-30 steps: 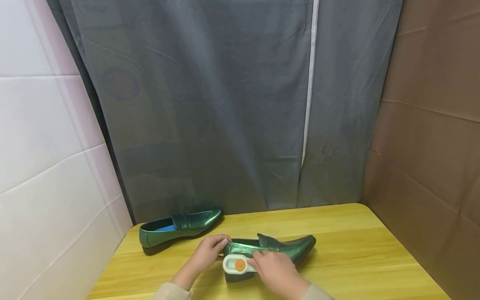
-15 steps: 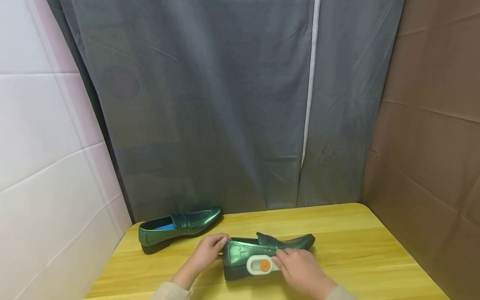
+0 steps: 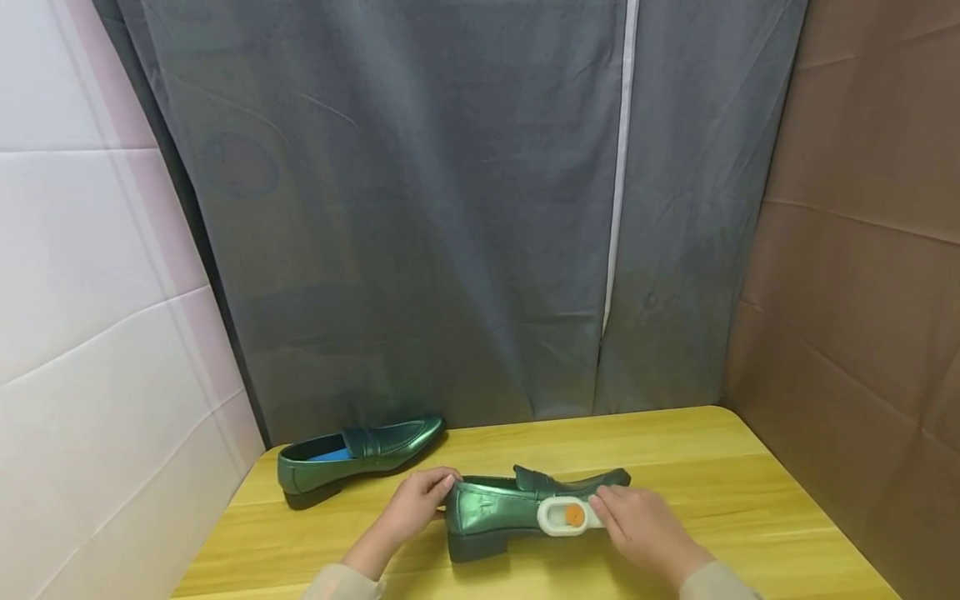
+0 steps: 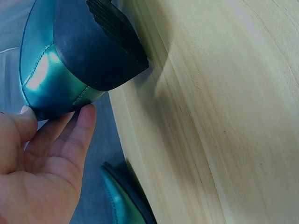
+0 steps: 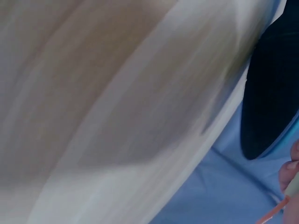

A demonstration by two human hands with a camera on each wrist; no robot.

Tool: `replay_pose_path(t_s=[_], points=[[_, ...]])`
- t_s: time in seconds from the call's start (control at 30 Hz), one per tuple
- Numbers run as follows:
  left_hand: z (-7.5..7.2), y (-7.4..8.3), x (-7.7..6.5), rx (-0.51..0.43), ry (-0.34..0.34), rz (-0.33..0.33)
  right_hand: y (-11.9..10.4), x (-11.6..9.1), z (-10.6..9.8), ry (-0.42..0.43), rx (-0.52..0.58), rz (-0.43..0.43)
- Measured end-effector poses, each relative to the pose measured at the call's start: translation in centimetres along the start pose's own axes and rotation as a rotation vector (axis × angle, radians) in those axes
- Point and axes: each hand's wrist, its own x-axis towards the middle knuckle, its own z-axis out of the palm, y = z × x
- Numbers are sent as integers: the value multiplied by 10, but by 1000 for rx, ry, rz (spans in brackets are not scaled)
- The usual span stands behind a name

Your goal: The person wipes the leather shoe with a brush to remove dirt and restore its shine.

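A metallic green loafer [image 3: 495,506] is held over the table, toe pointing right, its dark sole [image 5: 271,88] showing in the right wrist view. My left hand [image 3: 417,502] pinches its heel collar between thumb and fingers; the left wrist view shows this hand [image 4: 46,158] below the heel [image 4: 98,46]. With my right hand [image 3: 637,525] I grip a white tool [image 3: 551,517] with an oval head and a round orange button. Its head lies against the near side of the loafer, around midfoot. The tool's working face is hidden. Only fingertips [image 5: 289,172] of that hand show in the right wrist view.
A matching green loafer [image 3: 315,475] with a blue insole stands on the wood-grain table [image 3: 720,483] at the back left. Grey curtain [image 3: 450,208] hangs behind; a white panel [image 3: 97,333] and a brown cloth wall [image 3: 855,250] flank the sides.
My right hand has moved the white tool along the loafer's side from the heel toward the toe. The left hand has kept its hold on the heel with almost no movement.
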Motion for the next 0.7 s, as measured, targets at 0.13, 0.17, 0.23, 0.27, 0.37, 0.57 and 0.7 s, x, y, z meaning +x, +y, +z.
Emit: replay_pose_path(t_s=[0.13, 0.17, 0.23, 0.27, 0.37, 0.57, 0.7], points=[[-1, 1, 0, 2, 4, -2, 11, -7, -2, 6, -9, 96], [-1, 1, 0, 2, 4, 0, 12, -8, -3, 7, -19, 121], [-1, 2, 0, 5, 6, 2, 16, -10, -5, 4, -34, 181], [-1, 2, 0, 6, 5, 4, 17, -10, -6, -7, -34, 216], [-2, 2, 0, 11, 1, 9, 22, -12, -9, -56, -43, 336], [-2, 0, 0, 2, -8, 6, 29, -11, -13, -164, -22, 487], [-1, -1, 1, -9, -22, 8, 34, -14, -16, -237, 9, 531]])
